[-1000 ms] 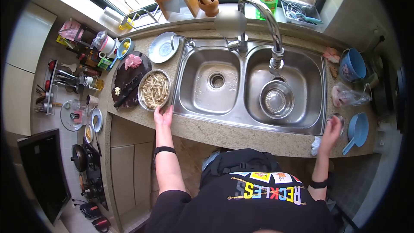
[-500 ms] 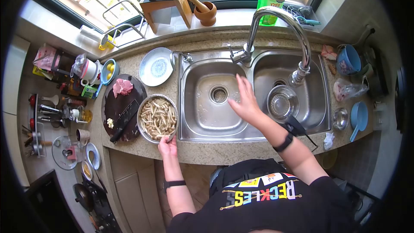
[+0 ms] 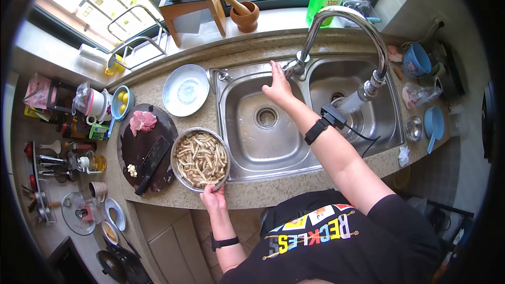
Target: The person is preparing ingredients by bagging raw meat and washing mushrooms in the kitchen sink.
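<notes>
My left hand (image 3: pixel 213 198) grips the near rim of a metal bowl (image 3: pixel 175 164) filled with pale, slender mushrooms (image 3: pixel 202 159). The bowl is at the counter's front, overlapping the cutting board's right edge. My right hand (image 3: pixel 278 85) reaches over the left basin to the faucet lever (image 3: pixel 289 68), fingers stretched out and nothing held. It appears to touch the lever, though the contact is partly hidden. Water (image 3: pixel 351 103) pours from the arched faucet (image 3: pixel 380 47) into the right basin (image 3: pixel 386 115). The metal bowl there is mostly hidden by my forearm and a black device at my wrist.
Left of the bowl, a dark cutting board (image 3: pixel 134 144) carries raw meat (image 3: pixel 143 122), a cleaver (image 3: pixel 152 165) and chopped garlic (image 3: pixel 132 170). A white-blue plate (image 3: pixel 185 90) lies behind. Right of the sink are a small metal bowl (image 3: pixel 414 129) and a blue ladle (image 3: pixel 434 122).
Water now runs from the faucet. My right hand has moved up and left to the lever. In the view, the mushroom bowl and my left hand sit slightly lower and further right.
</notes>
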The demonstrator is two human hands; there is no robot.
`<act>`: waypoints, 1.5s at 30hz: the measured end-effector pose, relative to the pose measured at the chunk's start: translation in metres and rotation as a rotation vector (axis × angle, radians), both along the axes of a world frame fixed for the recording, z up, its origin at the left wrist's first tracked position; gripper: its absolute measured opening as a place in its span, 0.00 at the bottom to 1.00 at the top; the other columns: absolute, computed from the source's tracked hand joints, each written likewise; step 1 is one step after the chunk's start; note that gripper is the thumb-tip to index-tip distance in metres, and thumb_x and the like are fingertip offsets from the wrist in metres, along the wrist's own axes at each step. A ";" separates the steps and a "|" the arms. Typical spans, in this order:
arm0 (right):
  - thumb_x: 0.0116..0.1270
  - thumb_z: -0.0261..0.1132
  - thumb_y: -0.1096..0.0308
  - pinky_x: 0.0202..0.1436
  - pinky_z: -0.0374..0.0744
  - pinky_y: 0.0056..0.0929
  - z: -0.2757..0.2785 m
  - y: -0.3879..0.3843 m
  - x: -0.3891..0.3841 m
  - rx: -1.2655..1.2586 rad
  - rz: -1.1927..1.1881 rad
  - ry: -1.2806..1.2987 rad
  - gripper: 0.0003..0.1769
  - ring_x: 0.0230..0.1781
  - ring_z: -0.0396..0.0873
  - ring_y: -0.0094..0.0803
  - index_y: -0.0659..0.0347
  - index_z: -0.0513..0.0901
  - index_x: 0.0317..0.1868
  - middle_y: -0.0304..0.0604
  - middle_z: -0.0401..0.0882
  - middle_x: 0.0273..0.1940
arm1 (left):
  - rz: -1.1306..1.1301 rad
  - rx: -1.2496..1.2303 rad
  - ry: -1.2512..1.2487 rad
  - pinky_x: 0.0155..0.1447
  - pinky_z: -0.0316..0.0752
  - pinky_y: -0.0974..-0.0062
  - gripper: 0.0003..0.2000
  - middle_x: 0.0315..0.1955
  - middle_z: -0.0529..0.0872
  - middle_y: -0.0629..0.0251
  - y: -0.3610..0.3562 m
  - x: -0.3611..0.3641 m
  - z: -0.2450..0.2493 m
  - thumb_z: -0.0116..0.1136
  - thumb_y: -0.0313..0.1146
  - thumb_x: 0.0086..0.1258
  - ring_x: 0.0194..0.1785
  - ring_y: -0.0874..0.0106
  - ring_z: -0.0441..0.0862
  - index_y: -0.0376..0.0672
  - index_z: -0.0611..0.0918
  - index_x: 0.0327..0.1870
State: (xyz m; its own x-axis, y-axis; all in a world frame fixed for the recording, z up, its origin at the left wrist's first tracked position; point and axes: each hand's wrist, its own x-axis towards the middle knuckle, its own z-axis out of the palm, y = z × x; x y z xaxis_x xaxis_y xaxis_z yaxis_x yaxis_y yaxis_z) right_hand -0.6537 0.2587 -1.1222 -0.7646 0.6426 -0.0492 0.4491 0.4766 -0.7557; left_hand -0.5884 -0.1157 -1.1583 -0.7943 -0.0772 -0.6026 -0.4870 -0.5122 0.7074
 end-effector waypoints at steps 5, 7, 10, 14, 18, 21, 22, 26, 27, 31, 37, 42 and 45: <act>0.53 0.61 0.62 0.71 0.54 0.32 -0.001 -0.023 0.023 -0.290 0.086 -0.025 0.50 0.71 0.45 0.48 0.68 0.40 0.70 0.61 0.40 0.70 | -0.012 -0.028 0.046 0.35 0.84 0.64 0.20 0.39 0.79 0.47 0.000 0.000 -0.007 0.46 0.17 0.50 0.35 0.57 0.82 0.25 0.70 0.49; 0.53 0.63 0.62 0.68 0.59 0.34 -0.022 -0.037 0.048 -0.323 0.174 0.005 0.49 0.67 0.55 0.48 0.66 0.45 0.70 0.62 0.47 0.68 | -0.050 -0.063 0.077 0.33 0.84 0.64 0.20 0.38 0.79 0.47 0.004 0.003 0.001 0.45 0.17 0.50 0.34 0.57 0.82 0.24 0.71 0.48; 0.54 0.64 0.63 0.62 0.66 0.34 -0.010 -0.049 0.107 -0.541 0.226 0.006 0.44 0.59 0.67 0.44 0.63 0.53 0.68 0.59 0.61 0.62 | -0.065 -0.100 0.091 0.30 0.84 0.65 0.18 0.36 0.80 0.47 0.002 0.003 0.011 0.45 0.17 0.50 0.30 0.58 0.82 0.23 0.71 0.46; 0.60 0.62 0.67 0.49 0.74 0.26 -0.014 -0.019 0.181 -0.841 0.214 -0.055 0.27 0.46 0.76 0.29 0.63 0.69 0.60 0.45 0.79 0.44 | -0.127 -0.158 0.111 0.28 0.84 0.66 0.18 0.33 0.80 0.50 0.011 0.017 0.026 0.45 0.18 0.50 0.28 0.60 0.82 0.24 0.71 0.45; 0.62 0.61 0.65 0.38 0.74 0.21 -0.013 0.023 0.245 -0.916 0.014 -0.091 0.23 0.35 0.75 0.22 0.63 0.72 0.57 0.38 0.78 0.39 | -0.265 -0.131 0.107 0.29 0.84 0.65 0.19 0.36 0.79 0.49 0.033 0.035 0.035 0.44 0.17 0.50 0.30 0.59 0.82 0.27 0.70 0.47; 0.63 0.59 0.65 0.41 0.75 0.21 -0.015 0.047 0.286 -0.852 -0.069 -0.147 0.21 0.37 0.75 0.21 0.60 0.72 0.56 0.38 0.78 0.42 | -0.342 -0.132 0.088 0.30 0.84 0.63 0.21 0.39 0.78 0.49 0.050 0.048 0.041 0.44 0.17 0.50 0.33 0.57 0.82 0.29 0.69 0.50; 0.63 0.59 0.66 0.41 0.75 0.20 -0.014 0.054 0.300 -0.838 -0.098 -0.138 0.21 0.37 0.75 0.21 0.61 0.72 0.56 0.38 0.78 0.42 | -0.383 -0.135 0.096 0.30 0.84 0.62 0.21 0.39 0.79 0.50 0.059 0.051 0.040 0.44 0.17 0.51 0.33 0.58 0.82 0.30 0.69 0.50; 0.64 0.58 0.66 0.40 0.74 0.19 -0.018 0.073 0.338 -0.873 -0.158 -0.108 0.20 0.37 0.75 0.21 0.61 0.72 0.56 0.37 0.78 0.42 | -0.494 -0.130 0.102 0.30 0.84 0.63 0.21 0.38 0.80 0.52 0.103 0.074 0.044 0.43 0.17 0.52 0.33 0.60 0.83 0.31 0.69 0.51; 0.64 0.58 0.67 0.39 0.74 0.19 -0.015 0.076 0.343 -0.859 -0.151 -0.099 0.19 0.37 0.75 0.20 0.61 0.73 0.56 0.36 0.77 0.42 | -0.527 -0.114 0.094 0.27 0.84 0.64 0.19 0.36 0.79 0.53 0.116 0.080 0.045 0.44 0.18 0.53 0.31 0.61 0.82 0.32 0.69 0.49; 0.61 0.61 0.71 0.39 0.73 0.21 -0.009 0.096 0.365 -0.722 -0.110 0.111 0.17 0.35 0.74 0.22 0.62 0.76 0.52 0.37 0.77 0.38 | -0.639 -0.079 0.078 0.26 0.83 0.66 0.18 0.34 0.80 0.55 0.170 0.111 0.034 0.44 0.17 0.53 0.29 0.63 0.82 0.31 0.71 0.48; 0.61 0.60 0.71 0.44 0.75 0.25 0.027 0.118 0.373 -0.389 -0.059 0.278 0.15 0.40 0.76 0.25 0.62 0.77 0.50 0.40 0.77 0.37 | -0.850 -0.016 0.010 0.27 0.83 0.70 0.21 0.38 0.81 0.53 0.246 0.148 0.030 0.43 0.18 0.52 0.32 0.63 0.83 0.31 0.72 0.50; 0.62 0.58 0.73 0.44 0.77 0.25 0.032 0.132 0.376 -0.379 -0.063 0.325 0.15 0.43 0.77 0.26 0.63 0.77 0.50 0.43 0.78 0.40 | -0.894 -0.028 -0.014 0.27 0.83 0.70 0.19 0.37 0.81 0.53 0.283 0.164 0.022 0.43 0.18 0.53 0.33 0.63 0.83 0.30 0.73 0.48; 0.62 0.58 0.75 0.46 0.77 0.26 0.039 0.149 0.382 -0.378 -0.060 0.388 0.15 0.44 0.77 0.29 0.65 0.76 0.50 0.46 0.77 0.43 | -0.964 -0.003 -0.003 0.28 0.84 0.69 0.20 0.37 0.81 0.53 0.312 0.174 0.021 0.42 0.18 0.52 0.32 0.63 0.83 0.30 0.72 0.49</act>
State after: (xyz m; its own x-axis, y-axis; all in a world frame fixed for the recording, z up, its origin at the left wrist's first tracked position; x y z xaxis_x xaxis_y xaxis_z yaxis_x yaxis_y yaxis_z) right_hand -0.2718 0.4080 -1.0834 -0.7352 0.6779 -0.0066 0.1213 0.1219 -0.9851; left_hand -0.4142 0.1959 -1.1376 -0.5153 0.6062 -0.6057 -0.6993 0.1111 0.7061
